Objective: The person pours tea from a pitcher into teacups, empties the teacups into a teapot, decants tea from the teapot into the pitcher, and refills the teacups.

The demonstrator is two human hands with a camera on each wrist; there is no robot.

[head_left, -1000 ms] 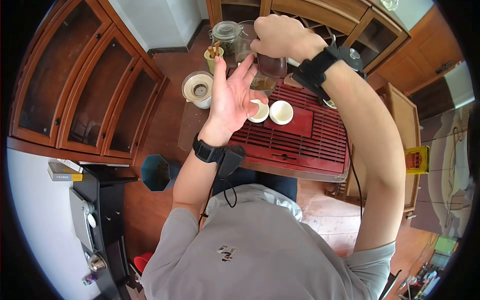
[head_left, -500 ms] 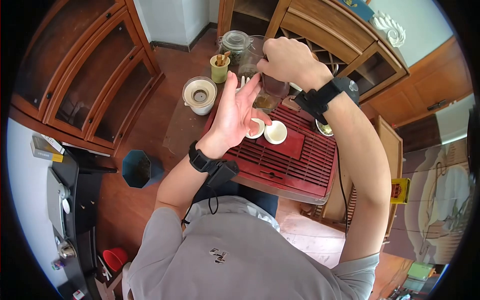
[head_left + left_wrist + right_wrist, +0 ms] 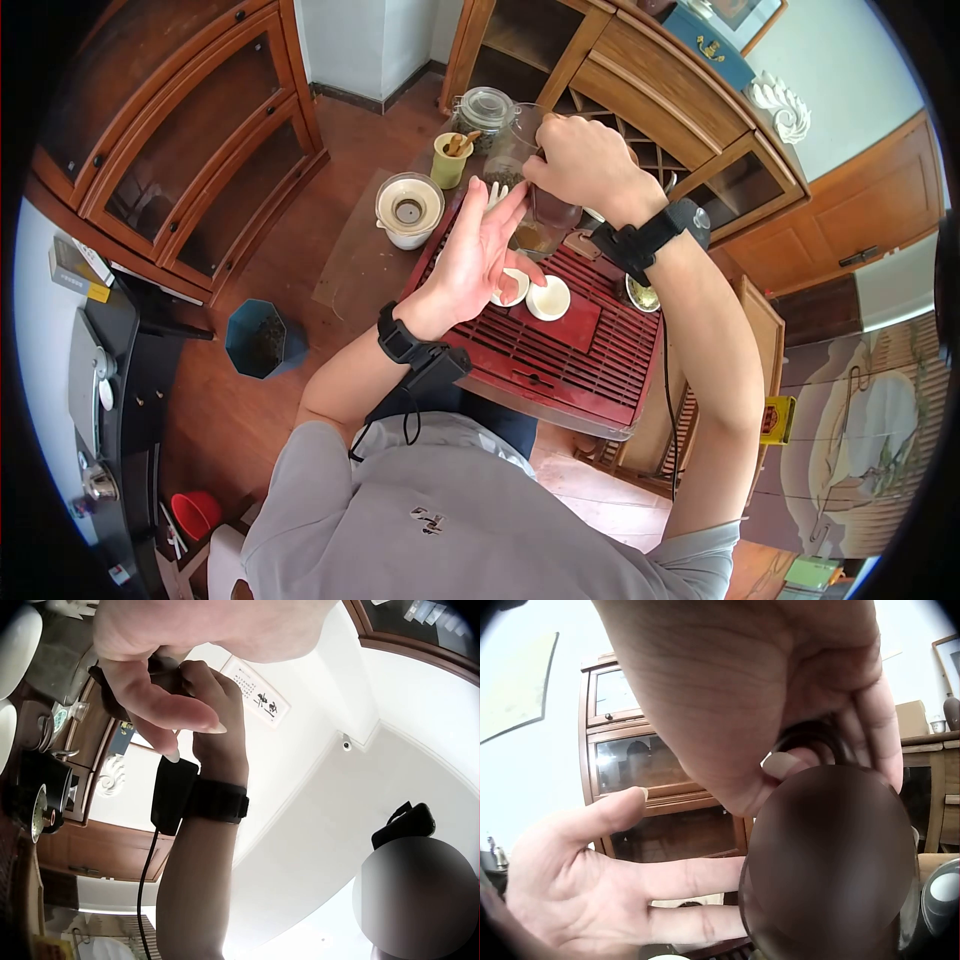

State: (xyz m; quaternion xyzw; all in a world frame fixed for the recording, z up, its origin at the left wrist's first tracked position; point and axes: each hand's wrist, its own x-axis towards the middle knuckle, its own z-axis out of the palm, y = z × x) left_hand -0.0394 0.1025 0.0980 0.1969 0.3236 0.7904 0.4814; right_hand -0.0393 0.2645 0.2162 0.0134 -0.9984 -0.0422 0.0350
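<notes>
My right hand (image 3: pixel 590 170) grips a dark brown teapot (image 3: pixel 829 855) by its loop handle (image 3: pixel 817 736), over the far part of the red slatted tea tray (image 3: pixel 560 365). My left hand (image 3: pixel 468 258) is held out with its fingers straight, and two fingertips reach the teapot's side in the right wrist view. Below the left hand, two white cups stand side by side on the tray; the right cup (image 3: pixel 548 298) shows whole, while the left cup (image 3: pixel 515 284) is partly behind the fingers. A clear glass vessel (image 3: pixel 530 240) with brownish contents sits beneath the teapot.
Left of the tray stands a white cup with a strainer (image 3: pixel 410 212). Behind it are a green holder (image 3: pixel 449 165) with wooden tools and a clip-lid glass jar (image 3: pixel 485 110). A bowl with pale green contents (image 3: pixel 643 294) is at the tray's right. A blue bin (image 3: pixel 262 340) stands on the floor.
The head view has tilted up, so the tray, cups and hands sit lower in it. Both hands keep nearly the same pose around the teapot.
</notes>
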